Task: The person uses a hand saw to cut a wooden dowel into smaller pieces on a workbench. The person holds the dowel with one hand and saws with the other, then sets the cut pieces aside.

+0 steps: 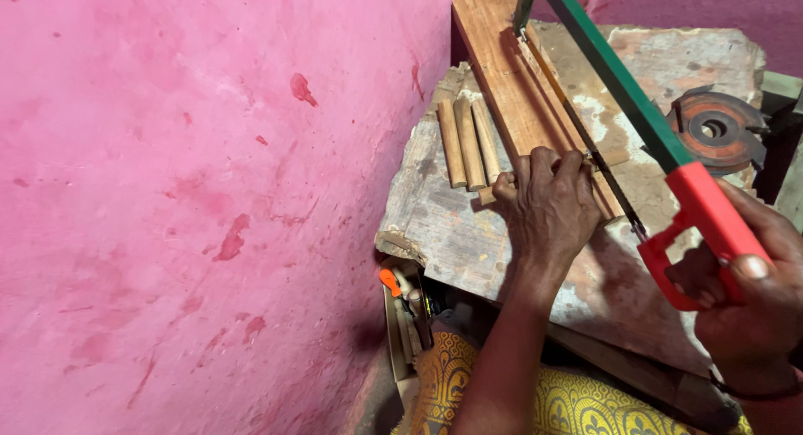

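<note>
My right hand (pixel 753 305) grips the red handle of a hacksaw (pixel 623 88) with a green frame; its blade runs along a reddish wooden board (pixel 502 63). My left hand (pixel 548 205) presses down on a thin wooden strip (pixel 585 155) lying against the board, fingers curled over it beside the blade. Three short round wooden dowels (pixel 468 142) lie side by side just left of my left hand. All rest on a worn, paint-stained wooden bench top (pixel 452 234).
A pink wall (pixel 192 192) fills the left half. A rusty round cutter disc (pixel 715 130) sits at the bench's far right. Below the bench edge a box holds tools, one with an orange handle (pixel 390 280). Yellow patterned cloth (pixel 577 406) covers my lap.
</note>
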